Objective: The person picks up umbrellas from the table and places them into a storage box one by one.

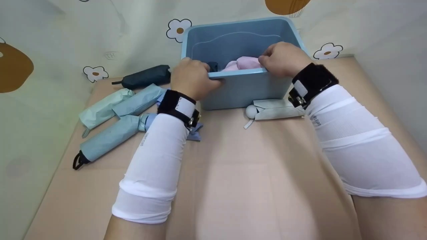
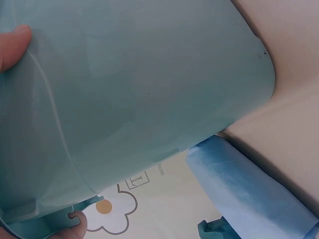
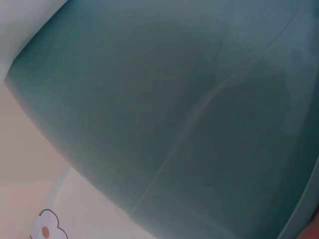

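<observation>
A blue plastic storage bin (image 1: 243,90) stands at the back of the table. My left hand (image 1: 195,78) grips its front rim near the left corner, thumb outside the wall. In the left wrist view the thumb (image 2: 14,47) lies against the bin's wall. My right hand (image 1: 283,60) holds the same rim near the right corner, fingers curled over the edge. Inside the bin a pink fabric bundle (image 1: 248,62) lies close to the right fingertips, and a dark item (image 1: 212,66) sits by my left hand. The bin's outer wall (image 3: 149,114) fills most of the right wrist view.
Several folded umbrellas lie left of the bin: a dark green one (image 1: 146,77), a mint one (image 1: 105,108), and blue ones, including one with a black loop (image 1: 110,138). A grey umbrella (image 1: 277,109) lies before the bin. Behind hangs a flower-patterned cloth (image 1: 140,33).
</observation>
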Demonstrator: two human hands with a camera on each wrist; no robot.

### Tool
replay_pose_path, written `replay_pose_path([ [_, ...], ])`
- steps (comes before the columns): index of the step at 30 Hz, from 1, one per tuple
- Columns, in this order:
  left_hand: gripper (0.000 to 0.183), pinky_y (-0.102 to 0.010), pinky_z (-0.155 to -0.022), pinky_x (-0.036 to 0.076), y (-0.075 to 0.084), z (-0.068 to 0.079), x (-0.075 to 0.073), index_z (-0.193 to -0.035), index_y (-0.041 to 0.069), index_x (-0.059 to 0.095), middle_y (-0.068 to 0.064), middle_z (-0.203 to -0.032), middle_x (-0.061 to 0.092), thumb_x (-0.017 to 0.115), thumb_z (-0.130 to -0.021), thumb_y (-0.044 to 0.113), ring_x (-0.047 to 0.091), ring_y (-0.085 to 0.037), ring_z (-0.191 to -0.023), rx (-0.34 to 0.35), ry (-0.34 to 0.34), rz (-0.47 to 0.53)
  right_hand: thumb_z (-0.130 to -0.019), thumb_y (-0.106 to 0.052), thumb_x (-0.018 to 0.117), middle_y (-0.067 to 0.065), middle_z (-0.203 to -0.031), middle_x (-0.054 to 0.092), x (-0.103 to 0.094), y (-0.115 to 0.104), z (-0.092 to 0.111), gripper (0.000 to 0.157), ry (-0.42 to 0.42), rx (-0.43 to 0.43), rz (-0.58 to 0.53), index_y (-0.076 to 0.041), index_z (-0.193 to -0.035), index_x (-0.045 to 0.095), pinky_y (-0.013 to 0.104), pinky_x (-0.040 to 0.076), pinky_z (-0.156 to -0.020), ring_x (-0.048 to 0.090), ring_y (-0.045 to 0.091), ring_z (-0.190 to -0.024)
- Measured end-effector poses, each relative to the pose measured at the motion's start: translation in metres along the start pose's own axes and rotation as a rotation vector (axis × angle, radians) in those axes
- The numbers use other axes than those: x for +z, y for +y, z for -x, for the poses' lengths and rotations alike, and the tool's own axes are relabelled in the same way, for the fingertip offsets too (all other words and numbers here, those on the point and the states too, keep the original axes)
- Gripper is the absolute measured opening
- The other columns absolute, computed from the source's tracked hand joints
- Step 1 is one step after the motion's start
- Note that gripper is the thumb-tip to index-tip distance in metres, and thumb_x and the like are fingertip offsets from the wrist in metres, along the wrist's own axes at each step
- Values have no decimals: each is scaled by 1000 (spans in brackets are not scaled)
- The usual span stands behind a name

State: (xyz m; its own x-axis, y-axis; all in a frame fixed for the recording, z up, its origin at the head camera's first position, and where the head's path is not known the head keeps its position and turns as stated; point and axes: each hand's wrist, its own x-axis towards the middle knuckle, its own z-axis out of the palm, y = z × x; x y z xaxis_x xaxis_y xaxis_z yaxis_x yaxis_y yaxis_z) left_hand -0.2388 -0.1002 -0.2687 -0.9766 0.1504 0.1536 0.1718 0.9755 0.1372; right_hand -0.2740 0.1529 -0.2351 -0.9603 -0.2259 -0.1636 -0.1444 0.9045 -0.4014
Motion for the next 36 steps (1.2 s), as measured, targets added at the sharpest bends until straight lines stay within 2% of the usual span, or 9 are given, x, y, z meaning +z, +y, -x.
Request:
replay_pose_path([
  [15, 49, -41, -80, 44, 1, 1, -1, -90, 11, 78, -7, -88, 69, 69, -93, 58, 55, -27, -99, -17, -19, 8, -110, -38, 39, 21, -139, 66, 2, -1, 3, 55, 40, -11, 3, -1, -144, 62, 57, 47, -107, 61, 37, -121],
  [24, 48, -41, -78, 43, 1, 1, -2, -88, 11, 77, -6, -90, 70, 69, -92, 59, 55, -27, -100, -19, -12, 13, -110, -39, 41, 19, -135, 68, 4, 0, 4, 53, 60, -1, -33, -4, -144, 64, 54, 48, -102, 60, 35, -117],
  [31, 49, -42, -79, 46, 0, 1, -2, -76, 12, 69, -6, -84, 69, 69, -90, 58, 56, -28, -101, -10, -9, 7, -110, -39, 41, 18, -138, 67, 5, 0, 7, 53, 71, 9, -72, -6, -144, 63, 52, 48, -100, 59, 34, -117],
  [36, 50, -41, -78, 44, 0, 1, -3, -73, 12, 65, -6, -82, 67, 69, -90, 58, 56, -28, -100, -9, -9, 16, -110, -39, 41, 17, -138, 66, 5, -1, 8, 52, 78, 14, -85, -6, -145, 63, 52, 48, -102, 59, 34, -118],
])
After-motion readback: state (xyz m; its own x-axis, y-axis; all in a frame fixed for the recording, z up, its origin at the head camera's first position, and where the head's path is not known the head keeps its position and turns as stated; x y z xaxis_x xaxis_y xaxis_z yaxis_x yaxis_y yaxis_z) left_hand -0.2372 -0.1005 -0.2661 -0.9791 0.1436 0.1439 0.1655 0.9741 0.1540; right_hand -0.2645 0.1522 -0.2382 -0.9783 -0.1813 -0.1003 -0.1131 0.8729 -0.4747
